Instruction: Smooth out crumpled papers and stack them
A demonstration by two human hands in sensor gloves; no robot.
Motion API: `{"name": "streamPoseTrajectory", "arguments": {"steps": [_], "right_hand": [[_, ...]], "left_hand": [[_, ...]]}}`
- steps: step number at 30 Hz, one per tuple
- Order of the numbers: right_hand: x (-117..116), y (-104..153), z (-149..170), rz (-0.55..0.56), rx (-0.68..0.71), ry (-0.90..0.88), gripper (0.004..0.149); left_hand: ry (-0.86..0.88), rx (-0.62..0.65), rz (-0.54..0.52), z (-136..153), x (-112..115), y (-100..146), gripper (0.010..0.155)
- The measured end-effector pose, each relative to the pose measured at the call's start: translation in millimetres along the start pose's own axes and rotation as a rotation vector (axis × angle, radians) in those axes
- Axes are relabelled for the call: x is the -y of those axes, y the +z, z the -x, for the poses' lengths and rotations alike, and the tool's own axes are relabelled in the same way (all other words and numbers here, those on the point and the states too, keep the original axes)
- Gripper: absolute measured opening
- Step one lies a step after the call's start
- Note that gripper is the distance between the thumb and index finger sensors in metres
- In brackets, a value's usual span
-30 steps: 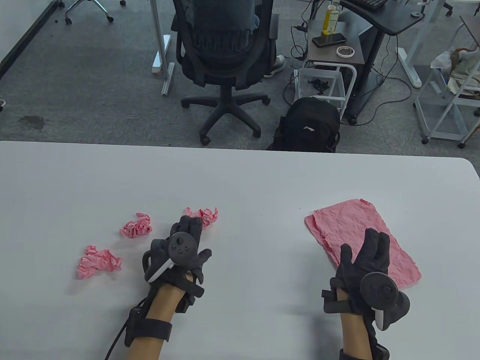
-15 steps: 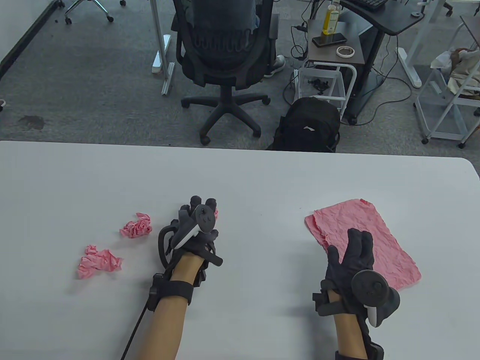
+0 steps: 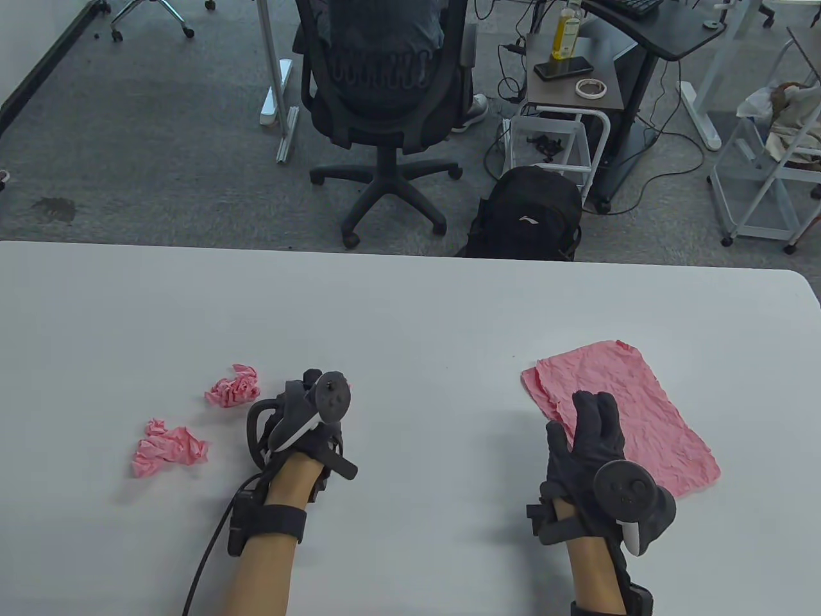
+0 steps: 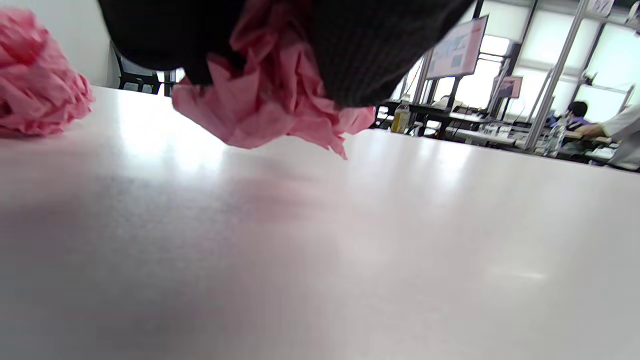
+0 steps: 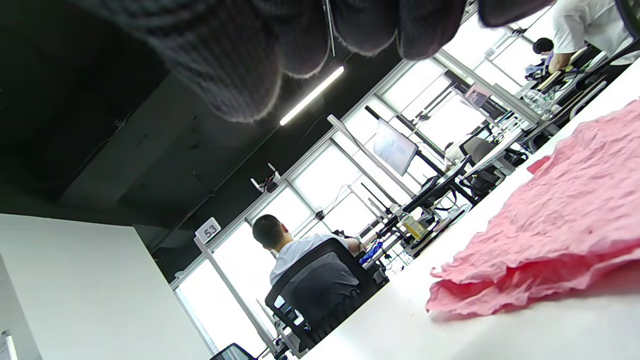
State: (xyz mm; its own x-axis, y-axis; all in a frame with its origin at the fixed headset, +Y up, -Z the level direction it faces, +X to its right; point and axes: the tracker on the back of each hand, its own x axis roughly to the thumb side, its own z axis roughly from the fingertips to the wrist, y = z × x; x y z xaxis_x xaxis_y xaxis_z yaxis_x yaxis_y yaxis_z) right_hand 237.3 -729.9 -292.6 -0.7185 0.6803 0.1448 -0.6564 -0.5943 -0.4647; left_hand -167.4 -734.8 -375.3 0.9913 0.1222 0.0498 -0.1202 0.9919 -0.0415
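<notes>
My left hand (image 3: 308,410) grips a crumpled pink paper ball (image 4: 270,105) and holds it just above the white table (image 3: 410,308); in the table view the hand and its tracker hide the ball. Two more crumpled pink balls lie to its left, one nearer (image 3: 233,386), also in the left wrist view (image 4: 37,95), and one further left (image 3: 168,448). A stack of flattened pink sheets (image 3: 632,401) lies at the right, also in the right wrist view (image 5: 555,220). My right hand (image 3: 593,430) is open, fingers stretched over the stack's near left edge.
Beyond the table's far edge are an occupied black office chair (image 3: 385,96), a black backpack (image 3: 526,215) and a small side table (image 3: 571,83) with a bottle, phone and tape roll. A cable (image 3: 205,564) runs from my left wrist.
My left hand closed on the middle crumpled ball, lifted it and drew it back toward me and to the left. My right hand slid slightly left and back along the stack's edge.
</notes>
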Motion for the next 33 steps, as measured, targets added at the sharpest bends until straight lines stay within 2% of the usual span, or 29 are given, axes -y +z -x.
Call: {"name": "streamPoseTrajectory", "arguments": {"steps": [5, 8, 10, 13, 16, 23, 25, 26, 28, 30, 33], "right_hand": [[-17, 6, -17, -0.076, 0.080, -0.005, 0.063], [-29, 12, -30, -0.131, 0.149, -0.004, 0.063], [-39, 16, -40, -0.191, 0.215, 0.002, 0.063], [-48, 20, -45, -0.247, 0.265, -0.005, 0.063], [-54, 24, -50, -0.278, 0.307, 0.000, 0.063], [-70, 39, -78, -0.350, 0.482, -0.086, 0.060], [-77, 46, -90, -0.401, 0.534, -0.116, 0.059], [-81, 50, -95, -0.430, 0.539, -0.125, 0.060], [-89, 57, -101, -0.482, 0.520, -0.137, 0.067], [-100, 63, -106, -0.617, 0.506, -0.203, 0.076], [-106, 68, -107, -0.678, 0.443, -0.359, 0.089]], "left_hand": [[0.061, 0.094, -0.131, 7, -21, 50, 0.071], [0.096, 0.138, -0.192, 13, -20, 73, 0.070], [0.163, 0.162, -0.231, 21, -10, 87, 0.070], [0.261, 0.183, -0.204, 25, -7, 87, 0.071], [0.324, 0.200, -0.265, 25, -9, 87, 0.071], [0.424, 0.332, -0.286, 15, -7, 94, 0.072], [0.505, 0.383, -0.304, 9, -10, 100, 0.072], [0.601, 0.396, -0.293, 4, -12, 104, 0.073], [0.799, 0.476, -0.220, -9, -11, 107, 0.074], [0.904, 0.576, -0.188, -23, -10, 109, 0.073], [0.913, 0.604, -0.174, -34, -8, 110, 0.069]]}}
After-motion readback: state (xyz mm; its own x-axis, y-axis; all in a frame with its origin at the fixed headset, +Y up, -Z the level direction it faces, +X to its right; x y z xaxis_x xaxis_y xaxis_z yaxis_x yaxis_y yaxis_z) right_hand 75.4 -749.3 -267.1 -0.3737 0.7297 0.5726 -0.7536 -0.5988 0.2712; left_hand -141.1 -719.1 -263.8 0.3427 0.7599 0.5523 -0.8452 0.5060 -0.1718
